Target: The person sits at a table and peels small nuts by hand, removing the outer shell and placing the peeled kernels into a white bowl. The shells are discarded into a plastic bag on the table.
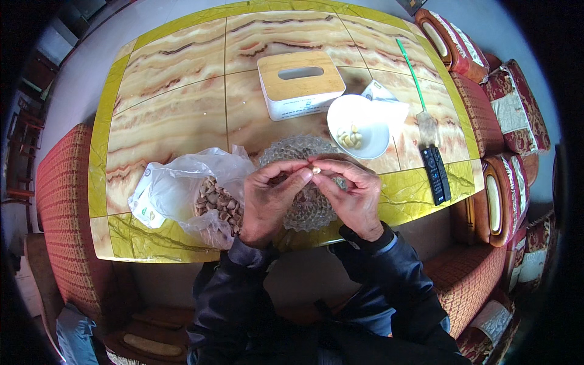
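Note:
My left hand (272, 198) and my right hand (353, 191) meet over a cut-glass dish (304, 216). Between their pinched fingertips is a small pale garlic clove (316, 171), mostly covered by the fingers. Dark scraps lie in the dish, partly hidden by my hands. Left of my left hand, a clear plastic bag (176, 173) lies open with many brown-skinned cloves (216, 204) spilling toward its mouth. Beyond my right hand, a white bowl (368, 118) holds several peeled, cream-coloured cloves (350, 139).
A tissue box (301, 85) with a wooden lid stands behind the dish. To the right lie a black remote control (435, 176) and a fly swatter with a green handle (412, 76). Patterned armchairs (70, 194) flank the marble-look table (164, 115).

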Demonstrator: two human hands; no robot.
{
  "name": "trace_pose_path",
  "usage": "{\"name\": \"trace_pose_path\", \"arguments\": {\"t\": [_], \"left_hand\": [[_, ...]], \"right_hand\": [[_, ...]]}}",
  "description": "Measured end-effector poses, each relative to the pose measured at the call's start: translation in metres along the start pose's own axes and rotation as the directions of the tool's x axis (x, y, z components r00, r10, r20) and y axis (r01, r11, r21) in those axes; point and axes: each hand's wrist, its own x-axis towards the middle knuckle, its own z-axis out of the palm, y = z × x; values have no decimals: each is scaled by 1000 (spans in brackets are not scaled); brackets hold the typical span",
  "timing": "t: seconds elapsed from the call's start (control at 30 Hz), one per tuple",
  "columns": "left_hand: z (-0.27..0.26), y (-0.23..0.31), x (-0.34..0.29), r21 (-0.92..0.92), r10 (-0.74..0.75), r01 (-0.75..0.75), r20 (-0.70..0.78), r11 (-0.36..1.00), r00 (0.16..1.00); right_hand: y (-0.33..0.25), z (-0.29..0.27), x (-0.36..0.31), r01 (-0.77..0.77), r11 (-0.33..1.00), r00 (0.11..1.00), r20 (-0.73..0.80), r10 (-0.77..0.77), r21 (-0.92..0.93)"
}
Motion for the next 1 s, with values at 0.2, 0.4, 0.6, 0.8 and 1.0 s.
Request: {"name": "trace_pose_path", "arguments": {"t": [0.2, 0.4, 0.6, 0.8, 1.0], "left_hand": [[0, -1, 1, 306, 224, -218, 14, 927, 974], [-1, 4, -1, 443, 216, -206, 29, 872, 976], [-3, 10, -1, 381, 113, -120, 39, 917, 993], [-5, 11, -1, 303, 69, -76, 34, 950, 997], [-4, 8, 0, 261, 63, -63, 8, 963, 998]], "right_hand": [[-3, -2, 0, 55, 991, 998, 1, -55, -120], [-2, -4, 1, 113, 976, 993, 64, -103, -185], [-2, -9, 2, 32, 995, 993, 112, -21, -94], [-1, -9, 0, -124, 985, 981, 166, 104, 116], [0, -8, -2, -282, 897, 951, 219, 216, 340]]}}
